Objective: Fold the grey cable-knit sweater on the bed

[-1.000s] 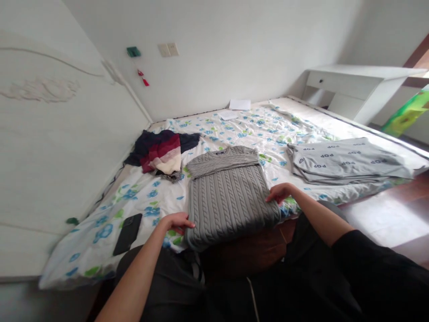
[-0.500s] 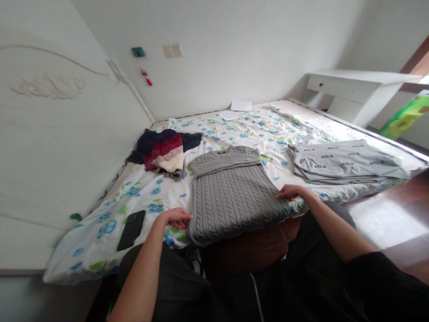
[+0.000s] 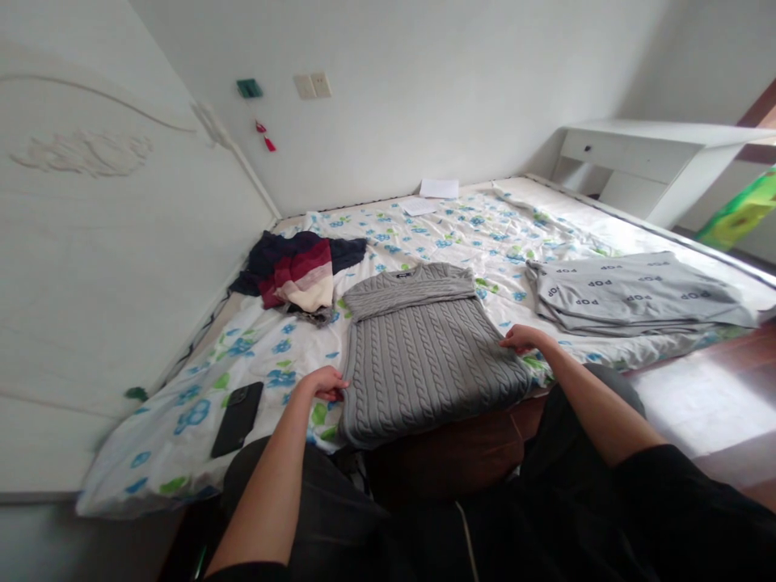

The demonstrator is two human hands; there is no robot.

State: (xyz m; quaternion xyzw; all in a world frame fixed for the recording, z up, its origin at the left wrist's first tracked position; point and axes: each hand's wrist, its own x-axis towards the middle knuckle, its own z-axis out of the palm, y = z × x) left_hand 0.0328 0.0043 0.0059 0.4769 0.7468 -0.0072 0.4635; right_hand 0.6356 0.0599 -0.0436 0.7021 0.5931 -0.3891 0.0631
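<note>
Between our fingers the sweater (image 3: 424, 356) lies folded on the bed (image 3: 436, 230), left hand (image 3: 327, 381) curled at its edge, whether gripping we cannot tell, right hand (image 3: 525, 338) slack on the other, both barely shifted; phone (image 3: 238, 406) farther left.

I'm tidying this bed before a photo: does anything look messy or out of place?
Yes. The navy, maroon and cream striped garment lies crumpled in a heap by the white headboard, whereas the grey cable-knit sweater and grey POP-print garment lie flat and folded.
</note>
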